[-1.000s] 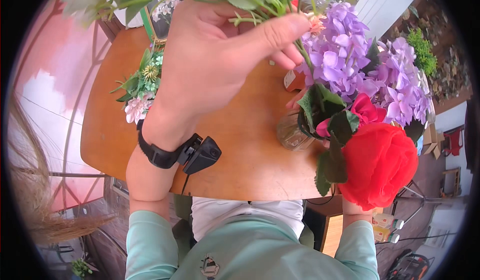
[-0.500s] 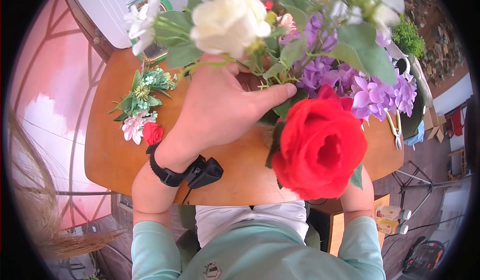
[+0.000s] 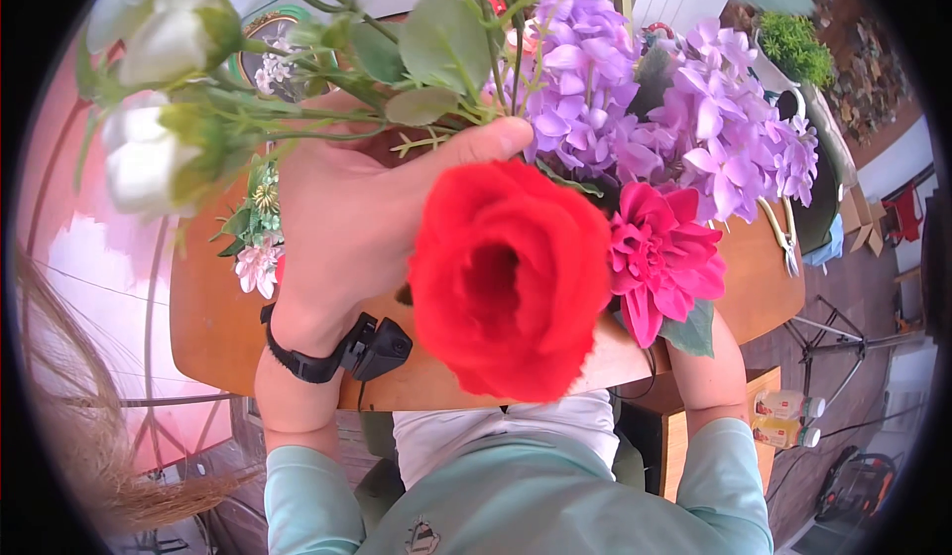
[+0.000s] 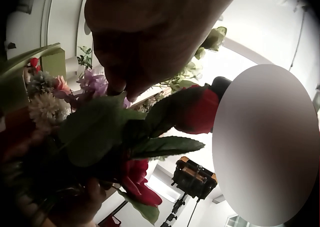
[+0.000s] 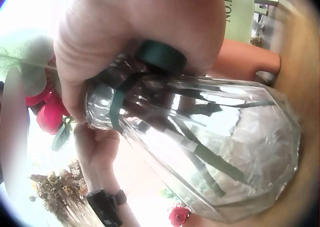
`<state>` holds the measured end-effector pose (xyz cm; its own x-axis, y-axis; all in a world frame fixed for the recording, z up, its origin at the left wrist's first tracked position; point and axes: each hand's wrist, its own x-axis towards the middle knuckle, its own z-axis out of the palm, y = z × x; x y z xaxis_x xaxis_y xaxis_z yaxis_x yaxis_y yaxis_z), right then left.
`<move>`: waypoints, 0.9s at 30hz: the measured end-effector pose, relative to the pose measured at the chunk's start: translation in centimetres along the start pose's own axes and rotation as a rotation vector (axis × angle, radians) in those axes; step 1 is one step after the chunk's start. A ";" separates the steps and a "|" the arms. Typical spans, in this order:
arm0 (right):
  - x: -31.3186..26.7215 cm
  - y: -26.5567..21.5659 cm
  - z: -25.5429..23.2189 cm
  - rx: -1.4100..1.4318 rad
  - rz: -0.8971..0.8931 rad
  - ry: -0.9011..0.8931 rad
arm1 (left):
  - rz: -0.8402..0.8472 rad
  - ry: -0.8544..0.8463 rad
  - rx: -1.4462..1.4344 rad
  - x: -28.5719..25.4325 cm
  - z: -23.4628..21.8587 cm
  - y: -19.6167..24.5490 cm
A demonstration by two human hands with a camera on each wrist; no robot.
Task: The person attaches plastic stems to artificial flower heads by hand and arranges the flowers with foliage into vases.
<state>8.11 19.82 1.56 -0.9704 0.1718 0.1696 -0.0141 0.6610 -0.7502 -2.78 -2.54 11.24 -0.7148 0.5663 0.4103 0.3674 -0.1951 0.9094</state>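
My left hand (image 3: 347, 208) pinches the thin green stems of a spray of white flowers (image 3: 164, 158), held above the bouquet. Just below its thumb is a large red rose (image 3: 565, 297), with a magenta dahlia (image 3: 669, 257) to its right. Purple hydrangeas (image 3: 585, 79) stand behind them. In the right wrist view my right hand (image 5: 145, 27) grips the neck of a faceted clear glass vase (image 5: 265, 142), tilted in that view. Cut stems (image 5: 215, 162) show through the glass, and a green ribbon (image 5: 117, 104) circles the neck. Blooms hide this hand in the head view.
On the table's left lies a small floral piece with a pink flower (image 3: 258, 265). Pale-handled cutters (image 3: 786, 238) lie at the right edge. A bushy green plant (image 3: 793, 49) is at the back right, and bottles (image 3: 788, 418) stand beside the wooden cabinet below.
My left hand came down with the white spray, passed over the bouquet and shifted left. The red rose moved left and closer to the middle, and the dahlia turned into view.
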 end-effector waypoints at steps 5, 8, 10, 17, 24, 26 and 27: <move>0.4 -0.1 0.2 -0.005 0.008 0.010 | 0.432 -0.274 0.507 -0.7 -4.1 -4.9; 2.3 -0.3 0.0 -0.010 0.012 0.018 | 0.396 -0.277 0.444 -1.0 -3.8 -4.9; 1.2 -0.6 0.2 -0.015 0.012 0.023 | 0.358 -0.276 0.382 -0.9 -2.8 -4.9; 1.2 -0.2 -0.2 -0.022 0.022 0.018 | 0.203 -0.264 0.170 -1.5 -1.7 -5.0; -1.7 -0.7 0.8 -0.034 0.028 0.020 | 0.057 -0.251 -0.043 -2.1 -4.4 -5.9; 2.6 0.8 -1.6 -0.034 0.030 0.020 | 0.012 -0.246 -0.102 -3.2 -5.9 -6.0; 3.0 0.7 -1.4 -0.036 0.032 0.020 | -0.010 -0.245 -0.132 -3.7 -7.1 -6.0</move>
<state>5.54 21.84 2.47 -0.9651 0.2079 0.1592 0.0258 0.6805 -0.7323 -6.63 -9.16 4.74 -0.5471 0.7420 0.3875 0.2690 -0.2825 0.9208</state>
